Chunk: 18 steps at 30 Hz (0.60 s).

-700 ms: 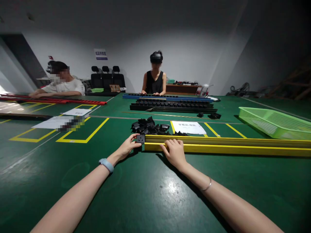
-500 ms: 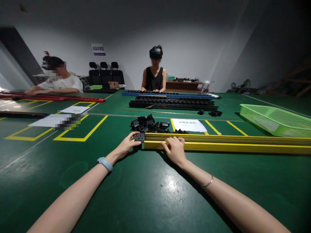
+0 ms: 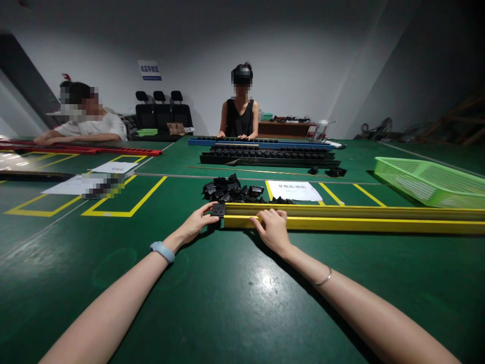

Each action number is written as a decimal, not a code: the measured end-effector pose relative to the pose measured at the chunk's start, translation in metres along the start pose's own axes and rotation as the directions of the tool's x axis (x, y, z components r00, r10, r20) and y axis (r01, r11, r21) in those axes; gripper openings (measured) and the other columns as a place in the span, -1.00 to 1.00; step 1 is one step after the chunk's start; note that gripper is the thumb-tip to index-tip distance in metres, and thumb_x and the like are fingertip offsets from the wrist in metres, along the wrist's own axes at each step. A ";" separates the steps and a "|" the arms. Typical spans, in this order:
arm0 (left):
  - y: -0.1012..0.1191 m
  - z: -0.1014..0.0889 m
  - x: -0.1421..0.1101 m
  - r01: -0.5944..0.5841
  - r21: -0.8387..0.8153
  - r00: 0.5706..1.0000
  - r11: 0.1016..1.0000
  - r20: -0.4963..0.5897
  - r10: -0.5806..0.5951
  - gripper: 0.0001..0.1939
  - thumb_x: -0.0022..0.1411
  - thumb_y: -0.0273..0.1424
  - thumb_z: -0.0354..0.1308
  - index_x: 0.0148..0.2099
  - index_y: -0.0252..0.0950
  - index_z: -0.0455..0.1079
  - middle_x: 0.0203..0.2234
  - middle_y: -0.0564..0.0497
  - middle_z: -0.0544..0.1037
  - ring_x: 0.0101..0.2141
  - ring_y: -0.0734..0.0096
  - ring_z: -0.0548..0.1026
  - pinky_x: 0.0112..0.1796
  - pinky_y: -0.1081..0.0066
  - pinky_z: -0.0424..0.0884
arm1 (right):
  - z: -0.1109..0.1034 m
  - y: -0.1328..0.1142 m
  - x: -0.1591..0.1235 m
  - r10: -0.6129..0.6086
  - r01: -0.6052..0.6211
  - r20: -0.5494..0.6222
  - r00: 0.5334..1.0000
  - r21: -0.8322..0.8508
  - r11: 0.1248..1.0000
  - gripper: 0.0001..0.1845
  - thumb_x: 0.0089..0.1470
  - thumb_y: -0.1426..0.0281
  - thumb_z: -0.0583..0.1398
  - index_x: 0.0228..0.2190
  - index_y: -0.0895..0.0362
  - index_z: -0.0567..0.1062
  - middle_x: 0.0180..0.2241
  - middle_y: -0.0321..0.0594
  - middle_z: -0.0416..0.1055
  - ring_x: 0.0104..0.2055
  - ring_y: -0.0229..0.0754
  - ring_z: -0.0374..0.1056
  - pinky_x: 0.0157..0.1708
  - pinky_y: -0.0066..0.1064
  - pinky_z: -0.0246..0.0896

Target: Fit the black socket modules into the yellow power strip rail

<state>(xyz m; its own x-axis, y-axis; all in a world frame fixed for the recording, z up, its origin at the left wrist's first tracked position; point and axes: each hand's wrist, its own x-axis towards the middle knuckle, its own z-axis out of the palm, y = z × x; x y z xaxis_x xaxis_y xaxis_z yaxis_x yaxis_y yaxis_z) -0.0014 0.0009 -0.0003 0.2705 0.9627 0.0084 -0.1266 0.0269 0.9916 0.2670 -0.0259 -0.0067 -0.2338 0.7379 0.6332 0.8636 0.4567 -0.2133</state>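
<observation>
My left hand (image 3: 197,221) pinches a black socket module (image 3: 218,210) between thumb and fingers. The module sits at the left end of a long yellow rail (image 3: 341,224), its face with slots turned up; how far it reaches into the channel I cannot tell. My right hand (image 3: 272,230) is closed over the rail's near wall a little way from that end, thumb on the near side and fingers bent over the channel. Just behind the rail lies a loose pile of black modules (image 3: 227,189).
A printed sheet (image 3: 293,191) lies behind the rail. To the right stands a green basket (image 3: 424,187). Black rails filled with modules (image 3: 269,159) and a blue rail (image 3: 212,143) lie farther back, before a co-worker (image 3: 239,119). Another person (image 3: 89,119) sits at the left by red rails (image 3: 125,151).
The whole view has shifted slightly, so the scene sits a little higher. Both hands keep their holds on the module and the rail, with hardly any movement between them.
</observation>
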 end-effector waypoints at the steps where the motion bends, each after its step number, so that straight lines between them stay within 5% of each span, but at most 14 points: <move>1: 0.000 0.000 0.000 -0.002 0.005 1.000 1.000 -0.009 0.002 -0.30 -0.05 -0.38 0.37 0.17 -0.21 0.31 0.17 -0.12 0.35 0.08 0.21 0.39 0.10 0.29 0.22 | -0.001 0.000 0.000 -0.005 0.005 0.003 1.000 -0.006 1.000 -0.64 0.27 0.17 0.05 -0.45 0.12 0.41 -0.46 -0.27 0.42 -0.32 -0.18 0.24 -0.15 -0.27 -0.15; 11: 0.002 0.005 -0.003 0.006 0.184 1.000 0.983 0.004 -0.007 -0.16 0.03 -0.24 0.32 0.32 -0.22 0.09 0.24 -0.13 0.24 0.19 0.11 0.25 0.18 0.22 0.12 | -0.007 -0.001 -0.002 -0.064 0.068 0.055 0.996 -0.065 0.996 -0.73 0.27 0.22 0.05 -0.32 0.13 0.42 -0.37 -0.22 0.43 -0.26 -0.14 0.24 -0.17 -0.28 -0.11; 18: -0.006 0.001 0.000 -0.121 0.401 0.993 0.908 0.039 0.115 -0.30 0.13 -0.19 0.21 0.28 -0.20 0.16 0.24 -0.07 0.21 0.18 0.17 0.25 0.18 0.26 0.12 | -0.007 0.000 -0.003 -0.065 0.069 0.070 0.995 -0.065 0.995 -0.74 0.27 0.23 0.05 -0.26 0.13 0.43 -0.33 -0.19 0.45 -0.23 -0.12 0.25 -0.16 -0.27 -0.10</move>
<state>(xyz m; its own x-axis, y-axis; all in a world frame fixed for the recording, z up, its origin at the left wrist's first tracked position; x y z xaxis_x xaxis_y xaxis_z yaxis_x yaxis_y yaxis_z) 0.0003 0.0005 -0.0057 0.2910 0.9482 0.1275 0.2347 -0.1999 0.9513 0.2702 -0.0315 -0.0032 -0.3199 0.7398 0.5919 0.8726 0.4734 -0.1202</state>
